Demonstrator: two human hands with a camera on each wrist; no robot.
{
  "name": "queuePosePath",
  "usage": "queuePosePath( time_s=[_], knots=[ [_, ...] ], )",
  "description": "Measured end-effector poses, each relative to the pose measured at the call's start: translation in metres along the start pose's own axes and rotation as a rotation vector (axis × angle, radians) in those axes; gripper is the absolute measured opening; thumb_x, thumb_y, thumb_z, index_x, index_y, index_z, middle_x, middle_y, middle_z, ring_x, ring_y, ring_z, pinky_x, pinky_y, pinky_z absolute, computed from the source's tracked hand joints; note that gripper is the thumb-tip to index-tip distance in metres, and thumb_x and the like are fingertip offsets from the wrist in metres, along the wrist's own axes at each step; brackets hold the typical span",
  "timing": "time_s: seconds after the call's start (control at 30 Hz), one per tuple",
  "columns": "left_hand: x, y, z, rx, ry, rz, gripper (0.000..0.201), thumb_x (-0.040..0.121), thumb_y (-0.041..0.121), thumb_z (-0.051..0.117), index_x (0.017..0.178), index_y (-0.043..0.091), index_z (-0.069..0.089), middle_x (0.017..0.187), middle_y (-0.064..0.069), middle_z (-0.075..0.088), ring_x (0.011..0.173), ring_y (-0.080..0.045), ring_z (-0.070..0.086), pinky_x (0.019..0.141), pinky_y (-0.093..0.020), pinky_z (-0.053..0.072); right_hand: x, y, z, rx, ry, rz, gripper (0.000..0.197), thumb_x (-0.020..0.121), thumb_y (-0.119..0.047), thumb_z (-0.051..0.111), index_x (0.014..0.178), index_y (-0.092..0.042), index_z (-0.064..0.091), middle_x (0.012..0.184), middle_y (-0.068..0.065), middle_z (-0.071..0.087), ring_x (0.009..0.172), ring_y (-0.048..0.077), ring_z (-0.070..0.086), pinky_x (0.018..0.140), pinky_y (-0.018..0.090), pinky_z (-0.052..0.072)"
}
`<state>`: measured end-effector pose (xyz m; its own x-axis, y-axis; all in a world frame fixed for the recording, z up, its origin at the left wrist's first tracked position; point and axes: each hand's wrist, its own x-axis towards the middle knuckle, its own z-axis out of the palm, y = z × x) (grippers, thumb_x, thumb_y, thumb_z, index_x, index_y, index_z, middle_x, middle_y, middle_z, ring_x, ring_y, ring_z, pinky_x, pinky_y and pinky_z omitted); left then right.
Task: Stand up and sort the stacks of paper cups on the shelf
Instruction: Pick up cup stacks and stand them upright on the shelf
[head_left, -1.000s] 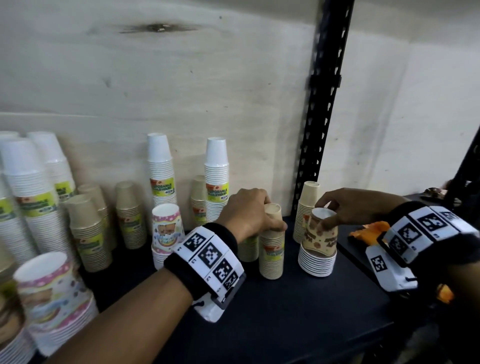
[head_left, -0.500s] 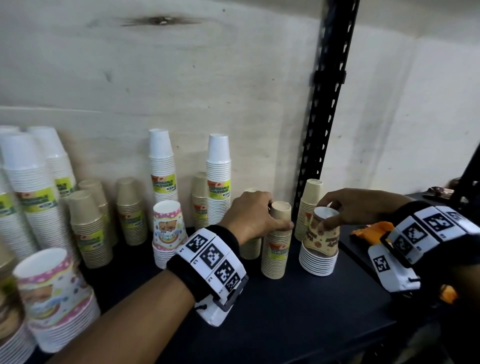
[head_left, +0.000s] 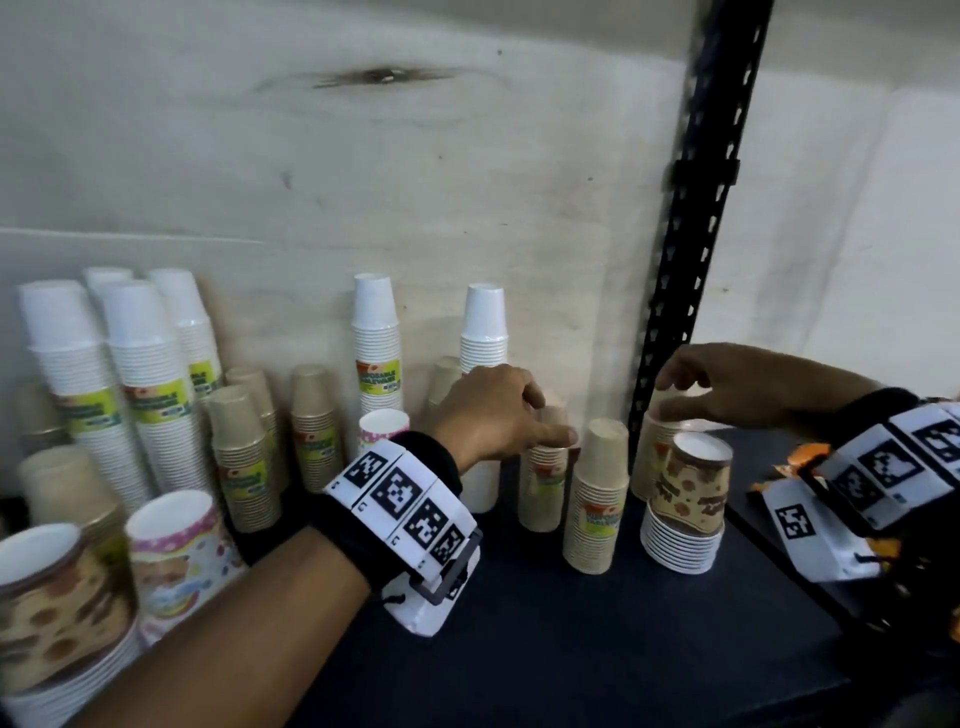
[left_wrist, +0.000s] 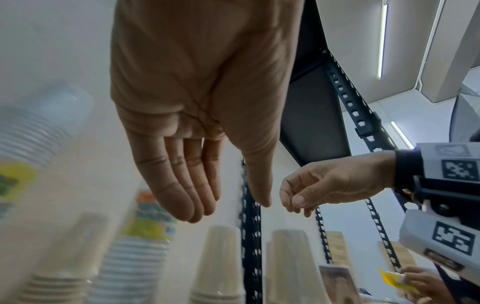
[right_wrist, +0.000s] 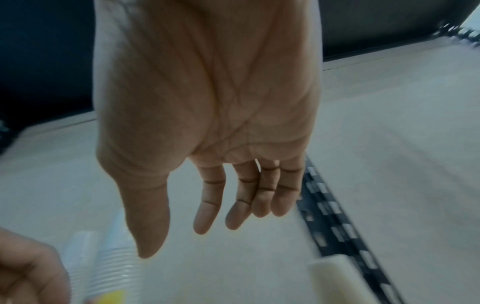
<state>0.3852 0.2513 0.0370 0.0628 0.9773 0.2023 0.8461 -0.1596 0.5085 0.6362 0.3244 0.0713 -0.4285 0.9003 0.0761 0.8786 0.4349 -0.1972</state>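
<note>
Stacks of upside-down paper cups stand on a dark shelf (head_left: 571, 649). My left hand (head_left: 540, 415) hovers with relaxed fingers over a kraft stack (head_left: 543, 478); in the left wrist view this hand (left_wrist: 221, 197) is empty, above two kraft stacks (left_wrist: 218, 263). Another kraft stack (head_left: 595, 488) stands free just to its right. My right hand (head_left: 675, 395) reaches over the kraft stack (head_left: 649, 452) beside the black post; it (right_wrist: 182, 236) holds nothing. The brown patterned stack (head_left: 685, 499) stands alone below it.
Tall white stacks (head_left: 376, 343) and more kraft stacks (head_left: 311, 426) line the back wall at left. Patterned stacks (head_left: 176, 551) crowd the front left corner. The black slotted post (head_left: 691, 234) rises at the shelf's right end. Orange packaging (head_left: 800, 457) lies beyond it.
My left hand has let go of the front kraft stack and shifted back left. My right hand released the brown patterned stack and rose toward the kraft stack by the post.
</note>
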Motion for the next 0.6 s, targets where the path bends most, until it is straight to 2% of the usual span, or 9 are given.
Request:
queuePosePath(
  time_s=[0.1,0.17,0.3,0.43,0.6],
  knots=[
    [-0.014,-0.018,-0.032,0.025,0.055,-0.058,0.053,0.068,0.057,0.078,0.107,0.022,0.069,0.104,0.006,0.071,0.095,-0.010,0.065,0.090,-0.033,0.053,0.005,-0.042,-0.007,0.053,0.043,-0.110,0.038,0.071,-0.065,0.066,0.092,-0.034,0.061,0.092,-0.012,0.065,0.085,0.006,0.061,0.071,0.025,0.047],
    [-0.027,-0.032,-0.056,0.042,0.092,-0.101,0.048,0.069,0.056,0.078,0.102,0.023,0.070,0.100,0.008,0.072,0.092,-0.009,0.066,0.088,-0.034,0.053,0.007,-0.076,-0.006,0.064,0.032,-0.179,0.030,0.077,-0.059,0.067,0.094,-0.034,0.062,0.089,-0.014,0.065,0.082,0.004,0.061,0.069,0.023,0.046],
    [-0.057,-0.065,-0.102,0.101,0.181,-0.215,0.041,0.072,0.053,0.077,0.099,0.023,0.071,0.100,0.008,0.072,0.092,-0.011,0.065,0.088,-0.033,0.053,0.023,-0.140,0.008,0.100,0.019,-0.316,0.023,0.082,-0.053,0.068,0.096,-0.036,0.061,0.090,-0.014,0.064,0.084,0.003,0.061,0.072,0.023,0.048],
    [-0.092,-0.103,-0.140,0.141,0.251,-0.333,0.047,0.071,0.058,0.075,0.104,0.024,0.069,0.100,0.009,0.070,0.083,-0.009,0.063,0.078,-0.027,0.052,0.046,-0.198,0.028,0.153,0.000,-0.449,0.027,0.081,-0.051,0.067,0.101,-0.034,0.061,0.091,-0.014,0.064,0.083,0.004,0.062,0.074,0.024,0.048],
    [-0.135,-0.145,-0.179,0.263,0.318,-0.466,0.048,0.072,0.061,0.073,0.104,0.027,0.070,0.104,0.009,0.071,0.099,-0.012,0.063,0.089,-0.032,0.051,0.069,-0.260,0.054,0.163,-0.014,-0.541,0.035,0.084,-0.050,0.066,0.111,-0.030,0.059,0.103,-0.012,0.062,0.092,0.008,0.059,0.081,0.028,0.048]
  ],
)
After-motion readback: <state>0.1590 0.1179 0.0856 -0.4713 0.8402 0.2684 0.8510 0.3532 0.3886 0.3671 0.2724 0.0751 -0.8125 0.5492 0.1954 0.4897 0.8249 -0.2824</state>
